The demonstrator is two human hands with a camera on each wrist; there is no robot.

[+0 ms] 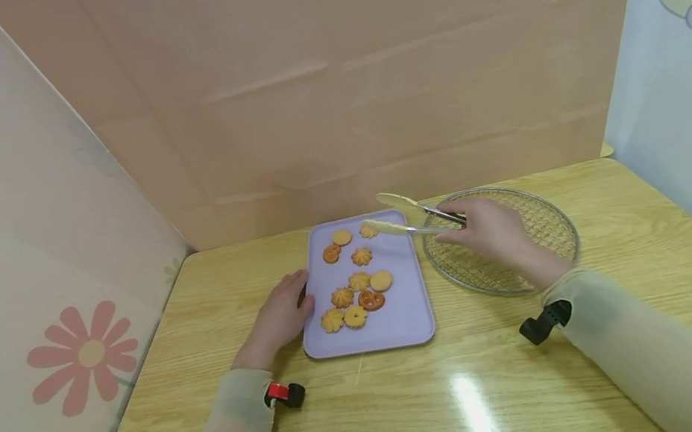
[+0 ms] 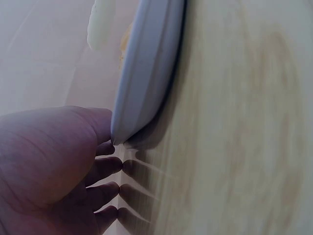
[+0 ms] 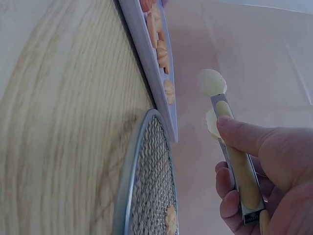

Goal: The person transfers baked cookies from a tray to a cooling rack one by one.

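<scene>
My right hand (image 1: 490,227) grips a pair of tongs (image 3: 239,176) with pale scalloped tips. The tongs are spread apart with nothing between the tips, above the far right corner of a lilac tray (image 1: 404,324). On the tray lie several cookies: star-shaped ones (image 1: 362,256), plain round ones (image 1: 380,281), a ring-shaped one (image 1: 355,316) and brown pretzel-shaped ones (image 1: 371,299). My left hand (image 1: 280,313) rests at the tray's left edge. Its thumb (image 2: 100,122) touches the rim while the other fingertips meet the table beside it.
A round wire mesh rack (image 1: 544,222) with a metal rim lies right of the tray, partly under my right hand. One cookie (image 3: 170,220) sits on its mesh. Behind the wooden table (image 1: 392,420) stands a brown backdrop (image 1: 334,97), with patterned panels at both sides.
</scene>
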